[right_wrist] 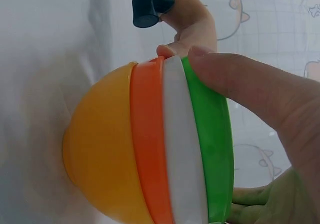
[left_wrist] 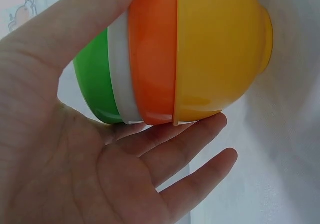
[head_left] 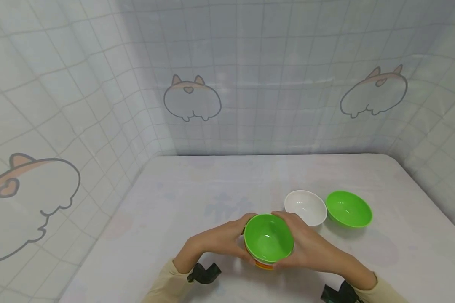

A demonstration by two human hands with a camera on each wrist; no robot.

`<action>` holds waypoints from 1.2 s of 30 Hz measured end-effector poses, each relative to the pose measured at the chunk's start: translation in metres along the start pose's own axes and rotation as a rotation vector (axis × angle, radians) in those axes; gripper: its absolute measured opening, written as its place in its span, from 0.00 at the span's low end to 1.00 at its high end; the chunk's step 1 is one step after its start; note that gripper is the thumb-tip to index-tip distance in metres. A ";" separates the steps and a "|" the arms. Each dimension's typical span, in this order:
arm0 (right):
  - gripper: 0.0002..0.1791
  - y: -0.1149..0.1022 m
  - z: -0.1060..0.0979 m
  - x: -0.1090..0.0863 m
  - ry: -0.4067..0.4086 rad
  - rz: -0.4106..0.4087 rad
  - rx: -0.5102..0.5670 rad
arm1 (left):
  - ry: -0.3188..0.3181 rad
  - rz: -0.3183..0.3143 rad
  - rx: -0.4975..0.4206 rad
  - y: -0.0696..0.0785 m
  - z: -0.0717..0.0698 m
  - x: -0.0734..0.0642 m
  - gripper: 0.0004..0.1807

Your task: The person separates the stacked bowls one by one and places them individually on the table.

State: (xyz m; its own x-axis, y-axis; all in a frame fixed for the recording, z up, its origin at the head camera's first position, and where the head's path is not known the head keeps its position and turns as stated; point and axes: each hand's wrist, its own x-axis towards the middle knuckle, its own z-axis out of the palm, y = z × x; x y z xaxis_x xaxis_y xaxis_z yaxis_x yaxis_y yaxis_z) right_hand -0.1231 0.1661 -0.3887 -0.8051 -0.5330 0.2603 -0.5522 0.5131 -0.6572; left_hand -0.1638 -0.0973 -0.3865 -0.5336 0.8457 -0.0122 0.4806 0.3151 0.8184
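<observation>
A nested stack of bowls stands between my two hands near the front of the table. A green bowl (head_left: 269, 240) is on top, its inside facing up in the head view. Below it come a white bowl (right_wrist: 182, 139), an orange bowl (right_wrist: 149, 134) and, lowest, a yellow bowl (left_wrist: 215, 49) with a small foot. My left hand (head_left: 229, 237) grips the stack from the left, thumb at the near side and fingers round the far side. From the right, my right hand (head_left: 307, 246) holds it, its thumb against the green bowl's outside.
Beyond my right hand, a second white bowl (head_left: 305, 207) and a second green bowl (head_left: 349, 209) sit side by side on the pale table (head_left: 167, 198). Grid-patterned curtains (head_left: 250, 50) with cartoon animals enclose the back and sides. A dark wrist mount (head_left: 204, 273) sits at the left cuff.
</observation>
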 end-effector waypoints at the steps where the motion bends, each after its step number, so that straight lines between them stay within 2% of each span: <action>1: 0.62 0.000 0.000 0.000 0.008 0.003 -0.004 | 0.000 0.000 0.003 0.000 0.000 0.000 0.55; 12: 0.63 0.000 0.003 0.000 0.042 -0.015 -0.018 | 0.008 0.000 -0.011 -0.003 0.002 0.000 0.54; 22: 0.64 -0.002 0.000 -0.001 0.031 -0.014 0.006 | 0.003 -0.043 -0.021 -0.004 0.004 0.000 0.54; 29: 0.61 -0.008 -0.009 -0.002 0.018 -0.002 0.081 | 0.005 -0.063 -0.012 -0.005 0.004 0.001 0.55; 36: 0.62 -0.012 -0.027 -0.009 0.071 0.061 0.054 | 0.018 -0.106 0.005 -0.004 0.004 0.000 0.56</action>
State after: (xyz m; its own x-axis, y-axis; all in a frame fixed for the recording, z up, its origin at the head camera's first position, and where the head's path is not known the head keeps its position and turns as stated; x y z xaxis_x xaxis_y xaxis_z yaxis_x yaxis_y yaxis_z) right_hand -0.1149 0.1835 -0.3640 -0.8514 -0.4514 0.2671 -0.4906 0.5053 -0.7099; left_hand -0.1628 -0.0966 -0.3918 -0.5943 0.7993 -0.0884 0.4243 0.4051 0.8099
